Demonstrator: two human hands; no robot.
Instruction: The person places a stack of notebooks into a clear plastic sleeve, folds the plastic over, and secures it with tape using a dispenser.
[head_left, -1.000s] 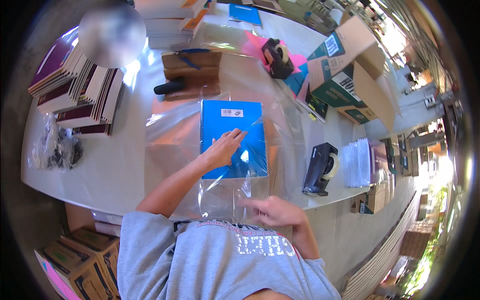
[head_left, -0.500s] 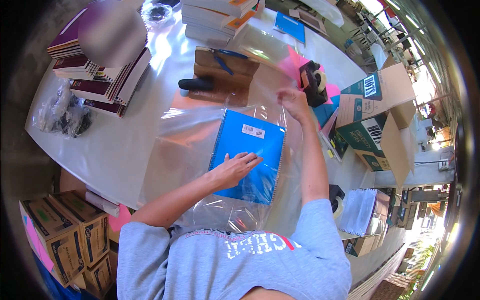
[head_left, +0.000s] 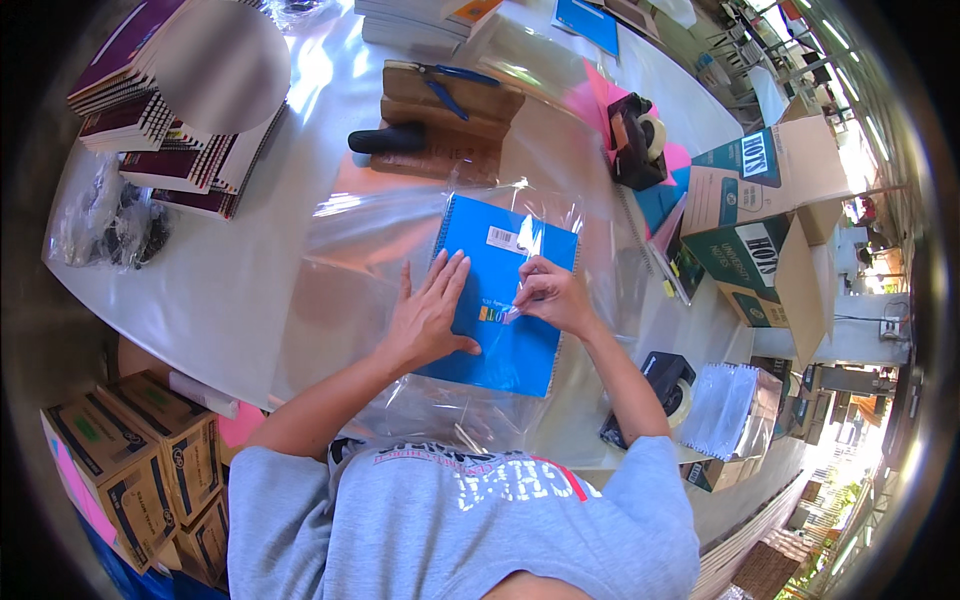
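Note:
A blue spiral notebook (head_left: 500,355) with a white barcode label lies on the table in front of me, on or within a large clear plastic sheet (head_left: 330,320) that spreads around it. My left hand (head_left: 428,318) rests flat with fingers spread on the notebook's left side, thumb pointing right. Over its right half, the fingers of my right hand (head_left: 556,297) are pinched together. Something clear and shiny shows at those fingertips, but I cannot tell whether it is the sheet or a separate strip.
Behind the notebook sits a brown cardboard piece (head_left: 440,120) bearing blue-handled scissors (head_left: 445,90) and a black object (head_left: 388,138). Tape dispensers (head_left: 636,145) and an opened carton (head_left: 760,220) stand to the right. Purple notebooks (head_left: 190,170) are stacked far left; cartons (head_left: 130,470) stand below.
My right hand has come down and left, from beside the far tape dispenser to the notebook. My left hand has shifted left, its fingers now spread. Both now frame printed lettering.

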